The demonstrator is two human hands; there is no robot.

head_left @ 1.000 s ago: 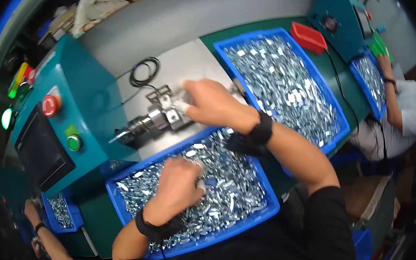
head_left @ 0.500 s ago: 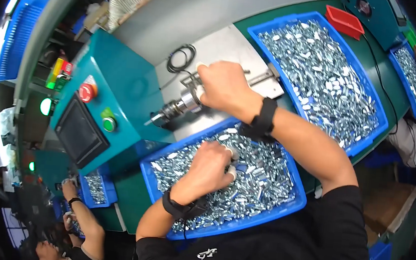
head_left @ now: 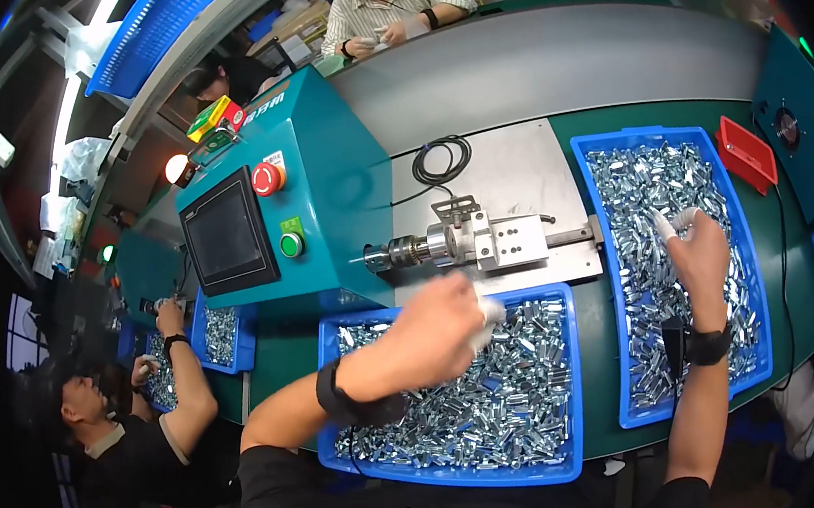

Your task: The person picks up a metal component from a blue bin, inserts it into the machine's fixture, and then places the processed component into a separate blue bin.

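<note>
My left hand, blurred by motion, is above the near blue tray of small metal pieces. Its fingers, with white coverings at the tips, are curled; what they hold is hidden. My right hand hangs over the right blue tray, also full of small shiny metal pieces. Its white-tipped thumb and forefinger stand slightly apart, and I see nothing between them. In front of my left hand lies the machine's chuck, facing a metal clamp block on a steel plate.
At left stands the teal machine housing with a dark screen, a red stop button and a green button. A black cable coil rests behind the clamp. A red tray sits far right. Co-workers sit across and at left.
My right hand has left the clamp and moved right, over the right tray. My left hand has risen out of the near tray's pieces toward the chuck. The view has shifted.
</note>
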